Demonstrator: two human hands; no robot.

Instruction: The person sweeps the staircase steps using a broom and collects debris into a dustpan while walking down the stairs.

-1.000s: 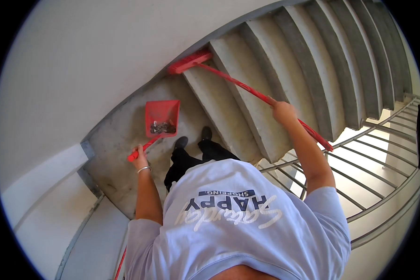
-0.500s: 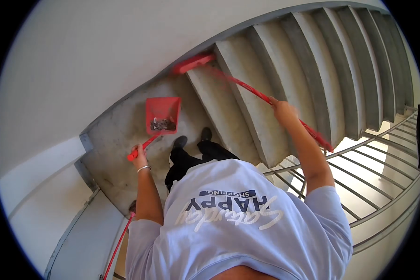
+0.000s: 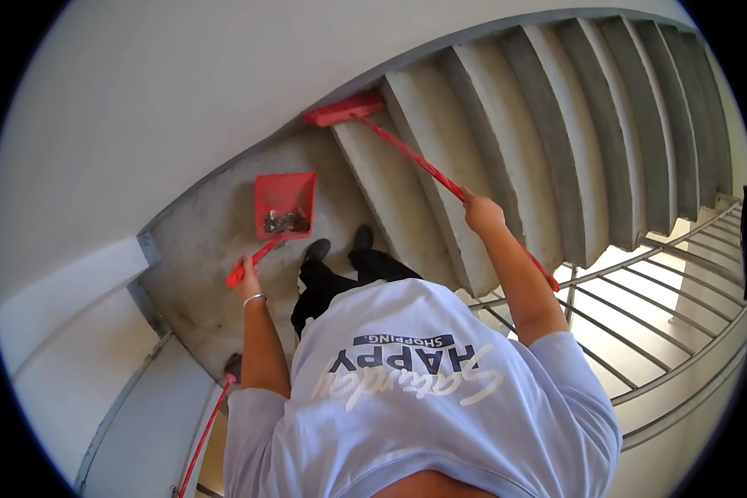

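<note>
My left hand (image 3: 247,280) is wrapped round the short handle of a red dustpan (image 3: 286,192), which is over the landing. Grey debris (image 3: 285,222) lies in the pan near the handle side. Partway along the red shaft of a broom (image 3: 415,158), my right hand (image 3: 482,212) is closed. The broom's red head (image 3: 344,109) is at the wall end of the lowest stair, beside the skirting. Its shaft slants across the steps, and the far end reaches past my right forearm towards the railing.
Concrete stairs (image 3: 490,108) curve along the wall to the right. A metal railing (image 3: 647,332) borders them on the lower right. Behind my left arm, a mop-like tool with a red pole (image 3: 205,436) leans near a grey panel (image 3: 153,415). My feet (image 3: 317,251) are on the landing.
My right hand has shifted left and slightly down, and the broom's shaft has swung with it. The broom head remains near the wall. The dustpan has barely moved.
</note>
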